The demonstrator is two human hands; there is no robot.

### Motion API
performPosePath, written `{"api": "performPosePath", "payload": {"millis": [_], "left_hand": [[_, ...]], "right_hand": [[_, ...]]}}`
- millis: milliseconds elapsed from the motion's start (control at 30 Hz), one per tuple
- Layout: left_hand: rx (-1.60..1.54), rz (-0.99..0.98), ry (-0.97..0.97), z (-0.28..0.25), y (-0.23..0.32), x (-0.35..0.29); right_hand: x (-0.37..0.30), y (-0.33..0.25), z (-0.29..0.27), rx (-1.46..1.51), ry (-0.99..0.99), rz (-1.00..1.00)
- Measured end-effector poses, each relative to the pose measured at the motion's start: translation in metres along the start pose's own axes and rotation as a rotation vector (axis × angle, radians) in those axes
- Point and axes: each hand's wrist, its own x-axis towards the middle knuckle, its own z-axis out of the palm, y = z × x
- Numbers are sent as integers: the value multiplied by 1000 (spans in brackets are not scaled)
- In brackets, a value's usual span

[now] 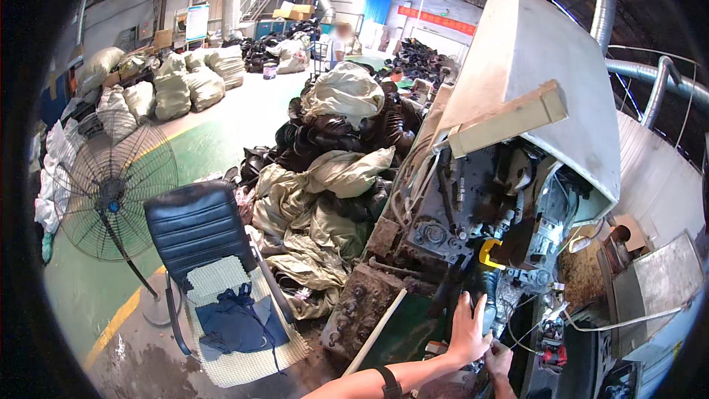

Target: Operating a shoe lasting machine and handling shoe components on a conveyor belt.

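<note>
My left hand (467,329) reaches up with its fingers stretched against a dark upright part (487,304) low on the front of a large dirty machine (443,236). A black strap (389,383) circles that wrist. Just below and to the right, my right hand (500,360) is curled close to thin pale cables (526,331); what it holds, if anything, is hidden. A yellow clip-like piece (487,253) sits right above the dark part. A pale slanted hood (539,66) with a wooden bar (509,120) tops the machine.
A dark padded chair (199,229) with a blue cloth (236,321) on a mat stands to the left, beside a standing fan (111,192). Olive sacks and black rubber pieces (325,177) are heaped behind. A metal box (657,281) stands at right. A person stands far back.
</note>
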Motion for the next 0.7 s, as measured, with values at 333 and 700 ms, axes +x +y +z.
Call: {"api": "performPosePath", "payload": {"millis": [333,700], "left_hand": [[-337,601,-310,-25,60,-16],[-546,249,-245,-71,-1,-5]], "right_hand": [[-28,-166,-102,1652,-21,248],[-19,-115,-32,775,-144,91]]}}
